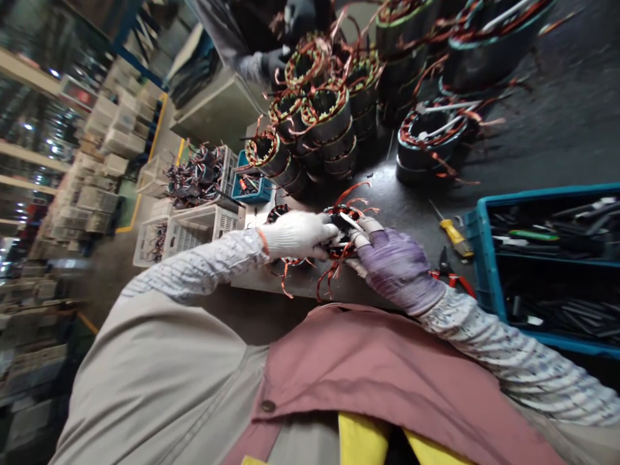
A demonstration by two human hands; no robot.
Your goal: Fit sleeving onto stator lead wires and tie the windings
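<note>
At the near edge of the dark bench, a motor stator (339, 248) with orange-red winding leads sits between my two hands. My left hand (300, 234), in a white glove, is closed at its left side, the fingertips on its rim. From the right, my right hand (394, 263), in a purple glove with pale fingertips, is closed on the opposite side. A white sleeve or stick (351, 222) lies across the stator close to the right fingertips. Another wound stator (278, 212) is partly hidden behind my left hand.
Several stacked stators (334, 139) stand at the back, near a co-worker's gloved hand (275, 64). A larger stator (426, 155) stands right of them. A yellow screwdriver (455, 237), red-handled cutters (453, 278) and a blue bin (484, 258) are at right. White crates (191, 232) stand left.
</note>
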